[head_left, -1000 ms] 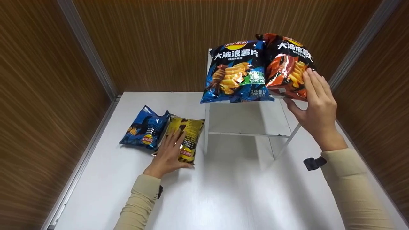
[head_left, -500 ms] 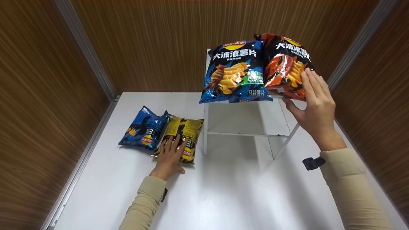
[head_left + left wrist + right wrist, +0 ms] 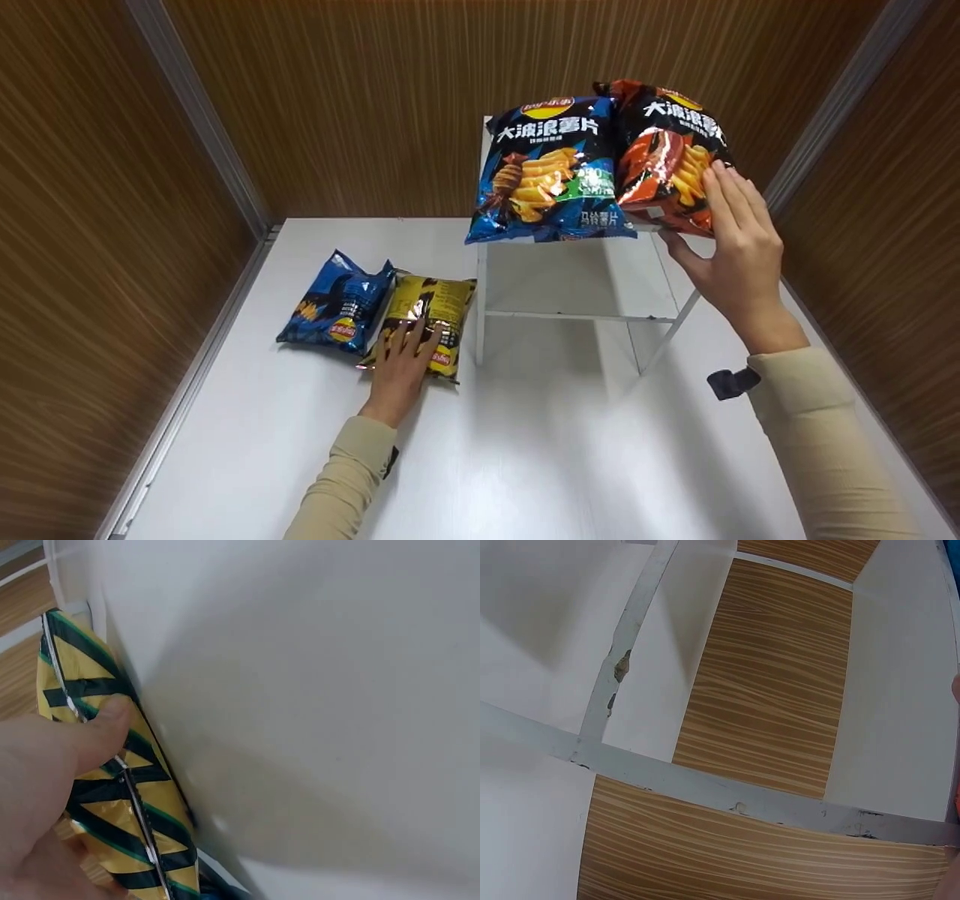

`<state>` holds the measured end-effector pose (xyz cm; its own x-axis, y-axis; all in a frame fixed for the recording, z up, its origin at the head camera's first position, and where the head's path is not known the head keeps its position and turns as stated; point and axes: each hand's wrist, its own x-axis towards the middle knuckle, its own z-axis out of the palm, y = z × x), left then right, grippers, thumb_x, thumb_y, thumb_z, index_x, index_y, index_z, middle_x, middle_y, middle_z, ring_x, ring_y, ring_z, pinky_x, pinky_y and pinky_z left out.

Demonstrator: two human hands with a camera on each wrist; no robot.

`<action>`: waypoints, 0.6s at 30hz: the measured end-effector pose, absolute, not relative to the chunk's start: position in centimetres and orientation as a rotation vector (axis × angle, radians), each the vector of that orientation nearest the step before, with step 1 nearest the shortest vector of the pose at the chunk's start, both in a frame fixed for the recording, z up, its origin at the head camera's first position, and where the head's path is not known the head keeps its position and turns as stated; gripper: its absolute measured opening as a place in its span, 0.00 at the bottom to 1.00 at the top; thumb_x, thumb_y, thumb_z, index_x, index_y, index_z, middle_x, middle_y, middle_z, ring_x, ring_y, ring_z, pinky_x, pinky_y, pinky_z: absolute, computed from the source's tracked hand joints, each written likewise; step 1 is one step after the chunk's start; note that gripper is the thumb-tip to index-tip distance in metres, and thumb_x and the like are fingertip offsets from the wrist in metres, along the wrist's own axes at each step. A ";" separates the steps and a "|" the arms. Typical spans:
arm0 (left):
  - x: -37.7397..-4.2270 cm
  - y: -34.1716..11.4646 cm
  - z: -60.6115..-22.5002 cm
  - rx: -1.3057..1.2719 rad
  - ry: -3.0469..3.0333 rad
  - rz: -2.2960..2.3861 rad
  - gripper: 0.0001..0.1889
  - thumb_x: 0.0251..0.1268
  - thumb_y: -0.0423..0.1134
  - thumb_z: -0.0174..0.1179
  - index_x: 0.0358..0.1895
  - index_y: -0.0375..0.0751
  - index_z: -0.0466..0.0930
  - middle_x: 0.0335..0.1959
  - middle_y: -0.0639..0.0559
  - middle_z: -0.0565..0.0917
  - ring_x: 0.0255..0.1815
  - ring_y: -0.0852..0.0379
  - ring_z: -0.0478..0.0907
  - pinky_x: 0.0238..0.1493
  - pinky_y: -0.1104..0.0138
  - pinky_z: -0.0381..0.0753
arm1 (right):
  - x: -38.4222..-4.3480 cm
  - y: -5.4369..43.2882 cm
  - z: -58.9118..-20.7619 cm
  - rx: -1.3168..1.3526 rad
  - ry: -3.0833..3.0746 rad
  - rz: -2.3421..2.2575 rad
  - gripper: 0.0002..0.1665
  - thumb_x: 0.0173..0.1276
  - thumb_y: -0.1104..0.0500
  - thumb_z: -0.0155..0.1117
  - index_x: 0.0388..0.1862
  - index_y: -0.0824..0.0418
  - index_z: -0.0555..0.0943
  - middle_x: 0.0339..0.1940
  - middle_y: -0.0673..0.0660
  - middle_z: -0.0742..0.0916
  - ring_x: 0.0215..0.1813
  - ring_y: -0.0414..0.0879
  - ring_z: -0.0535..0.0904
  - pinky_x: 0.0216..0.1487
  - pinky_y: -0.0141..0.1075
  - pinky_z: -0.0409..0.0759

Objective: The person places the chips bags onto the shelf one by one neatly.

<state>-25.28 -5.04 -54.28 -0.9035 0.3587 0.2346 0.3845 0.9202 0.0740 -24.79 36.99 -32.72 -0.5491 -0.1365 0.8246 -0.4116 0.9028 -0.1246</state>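
Gold chip bag (image 3: 442, 292): one, black-striped, lying on the white table (image 3: 525, 465) left of the white metal rack (image 3: 577, 316). Held by the left hand (image 3: 399, 375), fingers laid forward over its near half, thumb (image 3: 111, 720) pressed to its striped side in the left wrist view.

Blue chip bag on the table (image 3: 337, 304): one, lying just beside the gold bag, on its left.

Blue wavy-chip bag (image 3: 544, 180): one, at the top of the rack, tilted back, printed front outward.

Red wavy-chip bag (image 3: 660, 165): one, right of the blue, touching it, leaning.

Right hand (image 3: 742, 247): fingers extended against the right side of the red bag, thumb set apart at its lower edge. Right wrist view gives mostly rack bars, chipped in places.

Sleeves (image 3: 817, 420): beige, pair; black strap (image 3: 731, 384) at the right cuff.

Surround: brown wood-grain panels (image 3: 360, 112).
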 end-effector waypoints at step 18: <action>-25.0 -5.1 -54.5 -0.526 -2.724 -0.284 0.35 0.63 0.33 0.65 0.73 0.54 0.66 0.73 0.44 0.70 0.74 0.36 0.63 0.73 0.34 0.56 | -24.7 36.9 -32.7 0.384 -2.152 0.383 0.47 0.59 0.54 0.74 0.75 0.60 0.65 0.76 0.59 0.71 0.76 0.57 0.66 0.80 0.45 0.59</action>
